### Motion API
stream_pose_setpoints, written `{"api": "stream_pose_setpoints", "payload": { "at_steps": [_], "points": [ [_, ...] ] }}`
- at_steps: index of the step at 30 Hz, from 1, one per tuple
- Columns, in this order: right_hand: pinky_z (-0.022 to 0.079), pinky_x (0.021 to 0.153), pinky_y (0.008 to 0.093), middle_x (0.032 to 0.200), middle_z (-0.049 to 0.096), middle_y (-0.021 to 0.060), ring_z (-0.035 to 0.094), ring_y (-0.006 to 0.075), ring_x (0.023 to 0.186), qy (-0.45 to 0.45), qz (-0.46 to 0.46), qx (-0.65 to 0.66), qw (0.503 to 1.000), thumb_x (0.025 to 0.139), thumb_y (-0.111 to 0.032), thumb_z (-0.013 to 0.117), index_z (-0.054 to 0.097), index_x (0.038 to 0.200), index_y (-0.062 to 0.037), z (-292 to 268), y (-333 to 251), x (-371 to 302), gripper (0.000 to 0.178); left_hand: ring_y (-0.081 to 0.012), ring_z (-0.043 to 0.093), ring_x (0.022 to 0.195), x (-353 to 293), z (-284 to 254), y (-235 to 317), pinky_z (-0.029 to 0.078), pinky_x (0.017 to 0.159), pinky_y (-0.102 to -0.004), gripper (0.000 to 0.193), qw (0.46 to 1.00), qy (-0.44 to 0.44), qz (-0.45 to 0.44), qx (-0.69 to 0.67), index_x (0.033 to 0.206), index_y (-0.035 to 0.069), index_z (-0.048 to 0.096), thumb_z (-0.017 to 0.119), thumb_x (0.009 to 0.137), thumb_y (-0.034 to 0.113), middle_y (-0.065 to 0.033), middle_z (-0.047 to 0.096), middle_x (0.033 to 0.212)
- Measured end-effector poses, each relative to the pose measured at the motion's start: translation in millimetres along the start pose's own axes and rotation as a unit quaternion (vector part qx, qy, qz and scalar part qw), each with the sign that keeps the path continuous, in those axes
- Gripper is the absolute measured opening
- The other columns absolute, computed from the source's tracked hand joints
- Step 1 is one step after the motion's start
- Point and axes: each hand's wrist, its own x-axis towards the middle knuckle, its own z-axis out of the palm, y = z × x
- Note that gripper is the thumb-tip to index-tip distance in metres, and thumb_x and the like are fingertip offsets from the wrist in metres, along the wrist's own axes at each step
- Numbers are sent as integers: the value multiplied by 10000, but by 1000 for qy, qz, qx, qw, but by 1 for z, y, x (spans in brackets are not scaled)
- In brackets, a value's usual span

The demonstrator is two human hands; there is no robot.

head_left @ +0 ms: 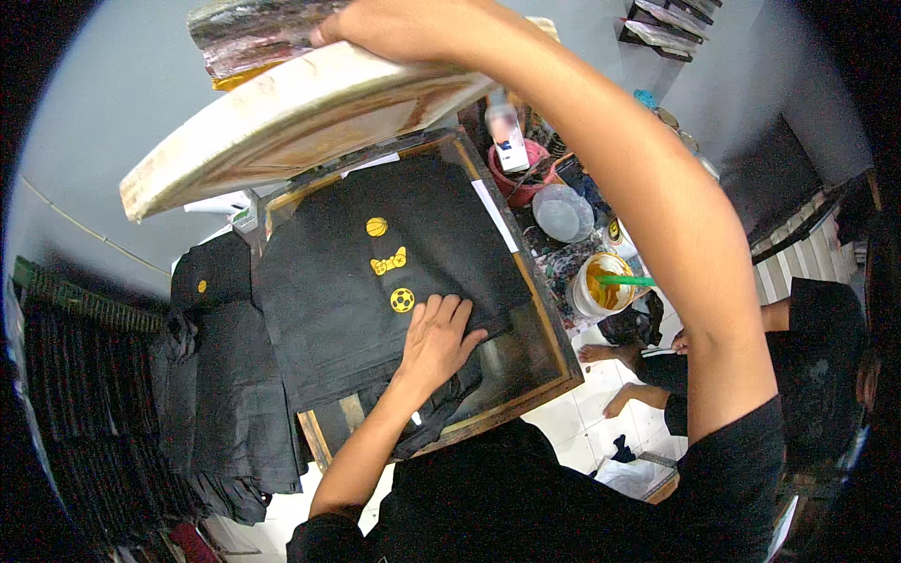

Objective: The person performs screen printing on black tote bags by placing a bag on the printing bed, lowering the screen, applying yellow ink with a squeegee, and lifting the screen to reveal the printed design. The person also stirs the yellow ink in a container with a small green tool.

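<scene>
Dark, wood-edged table point(557, 338), centre; black cloth garment point(314, 291) flat on it. Pale-rimmed frame point(282, 108) tilted up, far side. Right hand point(389, 30) at its top; grip cropped, cannot tell. Left hand point(437, 340) on garment, fingers spread, just beside yellow prints point(388, 261).

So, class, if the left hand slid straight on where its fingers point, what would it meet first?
The left hand would cross plain black cloth, then likely meet the raised frame, though depth is unclear.
</scene>
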Motion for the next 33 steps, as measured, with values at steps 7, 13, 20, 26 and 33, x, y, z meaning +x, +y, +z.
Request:
{"api": "stream_pose_setpoints", "payload": {
  "at_steps": [7, 13, 20, 26, 33],
  "points": [
    [534, 878, 516, 997, 711, 296, 684, 457, 976, 3, 18, -14, 1000, 796, -163, 640, 743, 985, 9, 11, 26, 29, 276, -278, 554, 952, 10, 26, -11, 425, 846, -382, 198, 985, -67, 81, 137, 932, 48, 697, 734, 834, 216, -92, 613, 928],
    [536, 885, 515, 989, 703, 308, 681, 462, 987, 17, 17, -10, 1000, 788, -180, 627, 750, 985, 6, 11, 24, 31, 297, -254, 559, 902, 24, 19, -9, 424, 812, -380, 147, 983, -31, 106, 145, 810, 65, 692, 707, 812, 211, -86, 605, 840],
    [535, 919, 491, 1060, 708, 291, 684, 444, 1022, 27, 14, -21, 999, 796, -171, 597, 758, 1022, -4, 16, 27, 38, 324, -283, 624, 778, 6, -18, 42, 491, 718, -405, 182, 995, -14, 100, 21, 750, 79, 656, 705, 833, 233, -93, 623, 773],
    [529, 933, 480, 1075, 703, 295, 679, 437, 1054, 8, 40, -5, 999, 803, -169, 607, 755, 1044, -2, 15, 28, 36, 328, -347, 690, 708, -14, 8, 105, 562, 669, -468, 191, 973, -149, 129, -123, 801, 63, 661, 659, 875, 238, -165, 670, 742],
    [525, 924, 481, 1067, 701, 297, 679, 435, 1046, 0, 38, -2, 999, 802, -173, 617, 757, 1031, -3, 13, 27, 36, 317, -408, 706, 947, -18, -15, 100, 568, 849, -497, 371, 944, -200, 1, -261, 1140, 4, 696, 622, 993, 337, -226, 729, 1008]
  ]
}}
